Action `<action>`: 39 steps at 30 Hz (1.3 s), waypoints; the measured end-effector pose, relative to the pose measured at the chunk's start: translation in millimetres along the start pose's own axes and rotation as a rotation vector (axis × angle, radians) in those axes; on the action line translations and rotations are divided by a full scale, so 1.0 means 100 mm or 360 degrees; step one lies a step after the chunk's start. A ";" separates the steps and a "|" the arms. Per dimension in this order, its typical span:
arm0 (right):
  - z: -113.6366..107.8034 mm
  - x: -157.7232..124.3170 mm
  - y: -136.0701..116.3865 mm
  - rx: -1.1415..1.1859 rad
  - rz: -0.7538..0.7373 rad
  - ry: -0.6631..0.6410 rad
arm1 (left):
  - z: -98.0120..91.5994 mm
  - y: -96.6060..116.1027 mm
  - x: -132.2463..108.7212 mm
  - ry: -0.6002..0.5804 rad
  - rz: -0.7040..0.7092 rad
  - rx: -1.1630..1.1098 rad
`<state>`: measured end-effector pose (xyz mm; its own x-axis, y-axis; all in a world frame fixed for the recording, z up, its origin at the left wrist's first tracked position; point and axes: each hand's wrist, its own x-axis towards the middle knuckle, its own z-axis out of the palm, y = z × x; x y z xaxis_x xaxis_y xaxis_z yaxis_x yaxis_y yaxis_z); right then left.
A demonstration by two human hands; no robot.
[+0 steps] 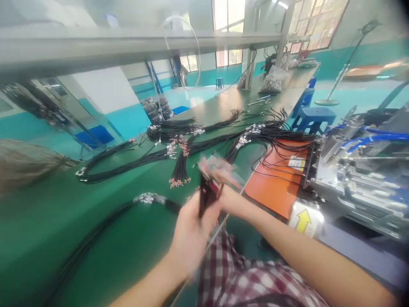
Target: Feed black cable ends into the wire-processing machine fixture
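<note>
My left hand [191, 226] is wrapped around a bundle of black cables [206, 198] near the front edge of the green table. My right hand [223, 179] is at the far end of that bundle, close to the left; motion smears its fingers, so their grip is unclear. Beyond my hands lies a short cable bundle with bare copper-coloured ends [180, 172]. To the left, a long cable bundle with silvery terminals [148, 198] curves over the table.
More black cable bundles [128, 164] lie across the green table [111, 251]. At the right are an orange board [271, 187] and a metal machine [358, 170] with blue tubes. A shelf beam [128, 51] spans overhead. A bag of small parts [271, 83] and blue stools [315, 115] stand farther back.
</note>
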<state>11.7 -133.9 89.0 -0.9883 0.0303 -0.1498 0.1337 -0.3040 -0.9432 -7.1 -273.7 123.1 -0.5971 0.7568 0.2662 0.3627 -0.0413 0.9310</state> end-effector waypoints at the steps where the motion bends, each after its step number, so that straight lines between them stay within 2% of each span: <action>1: -0.01 -0.08 0.01 -0.0026 -0.0066 -0.0022 | -0.02 0.06 0.00 0.0145 -0.0278 -0.0297; 2: -0.03 -0.16 0.03 -0.0067 -0.0132 -0.0081 | -0.04 0.09 0.00 0.0212 -0.0495 -0.0564; 4: -0.06 -0.27 0.12 -0.0244 -0.0302 -0.0332 | -0.09 0.10 -0.04 0.0190 -0.0769 -0.0983; 7: -0.06 -0.30 0.22 0.0022 -0.0303 -0.0685 | -0.13 -0.02 -0.12 0.0121 -0.0904 -0.1283; 8: -0.03 -0.29 0.22 0.0071 -0.0320 -0.0650 | -0.12 -0.08 -0.16 0.0080 -0.0914 -0.1314; 10: 0.07 -0.24 0.14 0.0006 -0.0320 -0.0451 | -0.06 -0.18 -0.23 -0.0033 -0.0939 -0.1309; 12: 0.21 -0.21 0.01 -0.0098 -0.0118 -0.0322 | 0.00 -0.26 -0.28 -0.0123 -0.0962 -0.1273; 14: 0.34 -0.20 -0.10 -0.0231 0.0028 -0.0164 | 0.03 -0.29 -0.33 -0.0112 -0.0973 -0.1259; 17: 0.44 -0.22 -0.15 -0.0201 -0.0088 0.0077 | -0.11 -0.23 -0.39 -0.0089 -0.0911 -0.0979; 18: 0.45 -0.24 -0.14 -0.0156 -0.0146 0.0083 | -0.19 -0.20 -0.40 -0.0066 -0.0869 -0.0805; 20: 0.46 -0.27 -0.12 -0.0069 -0.0170 0.0025 | -0.35 -0.13 -0.41 0.0140 -0.0765 -0.0535; 22: 0.45 -0.29 -0.10 -0.0018 -0.0106 -0.0002 | -0.48 -0.06 -0.39 0.0359 -0.0684 -0.0439; 24: 0.45 -0.31 -0.10 -0.0031 -0.0060 0.0023 | -0.53 0.00 -0.36 0.0447 -0.0659 -0.0463; 30: 0.41 -0.31 -0.09 -0.0009 -0.0111 -0.0128 | -0.44 0.08 -0.31 0.0549 -0.0641 -0.0542; 35: 0.34 -0.37 -0.06 -0.0161 -0.0089 0.0107 | -0.45 0.07 -0.33 0.0579 -0.0715 -0.0601; 39: 0.32 -0.40 -0.04 -0.0168 -0.0056 0.0103 | -0.45 0.06 -0.32 0.0576 -0.0752 -0.0668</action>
<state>48.4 -164.7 108.1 -0.9860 0.1018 -0.1319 0.1096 -0.1998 -0.9737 -18.2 -327.8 130.9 -0.8476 0.4956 -0.1896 -0.2539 -0.0651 0.9650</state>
